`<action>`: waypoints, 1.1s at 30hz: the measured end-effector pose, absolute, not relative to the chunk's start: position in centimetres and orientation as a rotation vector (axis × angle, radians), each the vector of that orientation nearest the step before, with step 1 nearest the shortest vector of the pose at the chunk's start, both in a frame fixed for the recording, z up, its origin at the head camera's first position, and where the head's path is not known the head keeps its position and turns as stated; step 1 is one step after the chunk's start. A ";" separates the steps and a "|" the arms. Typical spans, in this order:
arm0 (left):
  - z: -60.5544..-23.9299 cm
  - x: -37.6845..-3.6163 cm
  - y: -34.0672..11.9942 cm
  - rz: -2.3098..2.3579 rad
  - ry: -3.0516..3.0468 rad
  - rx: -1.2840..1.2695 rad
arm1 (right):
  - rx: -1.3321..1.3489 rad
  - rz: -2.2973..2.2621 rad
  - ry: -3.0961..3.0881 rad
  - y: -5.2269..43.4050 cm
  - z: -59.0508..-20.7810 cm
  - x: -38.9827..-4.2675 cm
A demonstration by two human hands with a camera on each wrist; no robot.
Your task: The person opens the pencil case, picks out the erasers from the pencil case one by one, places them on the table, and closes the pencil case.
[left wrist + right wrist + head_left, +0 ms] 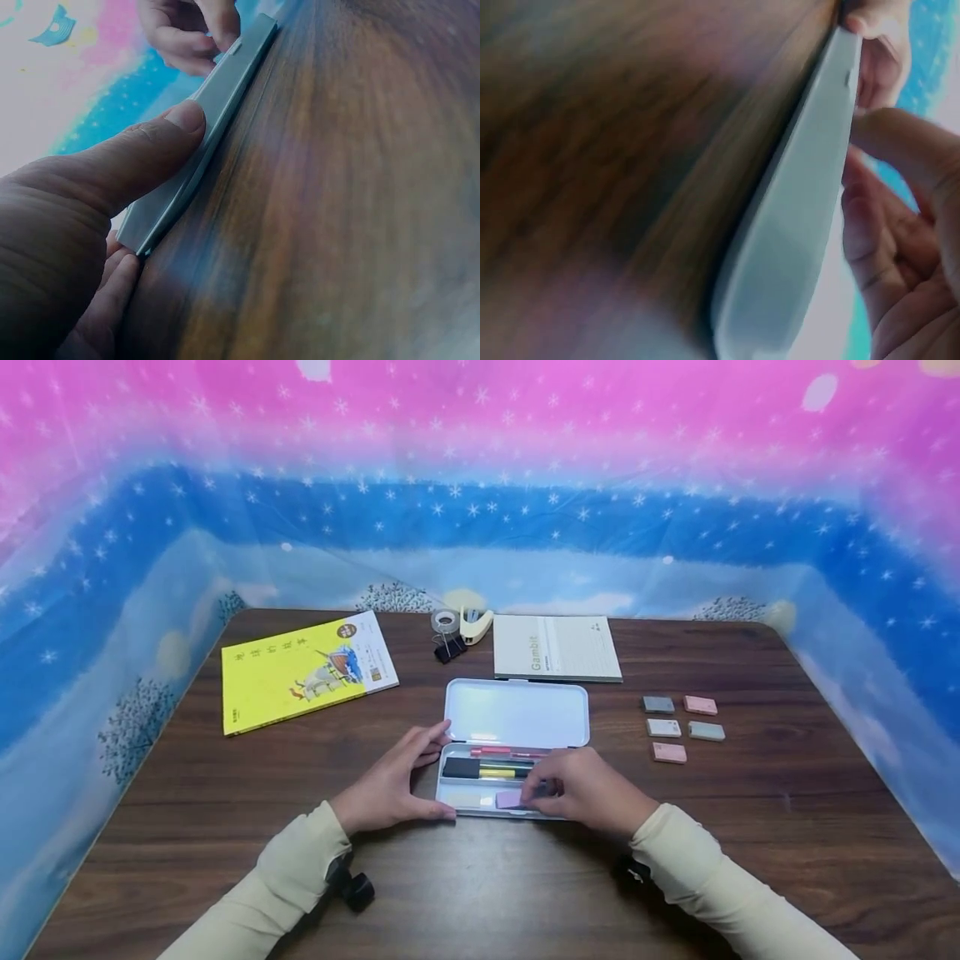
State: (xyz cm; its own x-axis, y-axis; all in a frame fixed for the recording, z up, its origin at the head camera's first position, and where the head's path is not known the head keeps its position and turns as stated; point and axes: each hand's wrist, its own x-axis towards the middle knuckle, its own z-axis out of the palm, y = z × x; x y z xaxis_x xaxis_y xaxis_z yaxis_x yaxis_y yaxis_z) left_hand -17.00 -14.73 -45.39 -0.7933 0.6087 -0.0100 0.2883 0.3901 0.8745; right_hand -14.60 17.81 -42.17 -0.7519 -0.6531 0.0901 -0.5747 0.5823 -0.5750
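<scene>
An open white pencil case (516, 712) lies mid-table, lid folded back. Its tray holds a pink pen (510, 750) and a black-and-yellow highlighter (487, 769). My left hand (429, 774) grips the tray's left end, thumb along the front wall and fingers round the far corner. In the left wrist view the thumb (165, 139) presses on the case's edge (225, 97). My right hand (534, 792) pinches a lilac eraser (510, 799) low in the tray's front part. The right wrist view shows the case's wall (795, 225) with my curled fingers (900, 225) beside it.
Several pastel erasers (682, 727) lie in a cluster right of the case. Behind it lie a grey notebook (555, 647), a tape roll (445, 621), a stapler (476, 625) and a black binder clip (448, 648). A yellow book (303, 670) lies back left on the wooden table (750, 827).
</scene>
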 end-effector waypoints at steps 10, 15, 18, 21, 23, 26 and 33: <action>-45.0 -16.8 -14.9 1.375 2.332 0.789 | -0.931 -1.124 2.980 28.0 -40.7 -15.0; -45.0 -16.7 -15.1 1.365 2.342 0.776 | -0.580 -1.008 3.176 35.2 -40.7 -14.6; -45.1 -16.7 -15.1 1.366 2.350 0.786 | -0.442 -0.938 3.189 38.6 -41.4 -14.4; -45.2 -16.7 -15.1 1.360 2.355 0.793 | -0.408 -0.845 3.182 41.0 -42.3 -14.2; -45.1 -16.7 -15.0 1.357 2.352 0.787 | -0.426 -0.785 3.185 41.9 -43.0 -14.2; -45.1 -16.8 -14.9 1.356 2.343 0.780 | -0.454 -0.722 3.200 42.4 -43.6 -14.3; -45.3 -16.9 -14.4 1.363 2.329 0.775 | -0.429 -0.730 3.168 43.0 -43.8 -14.7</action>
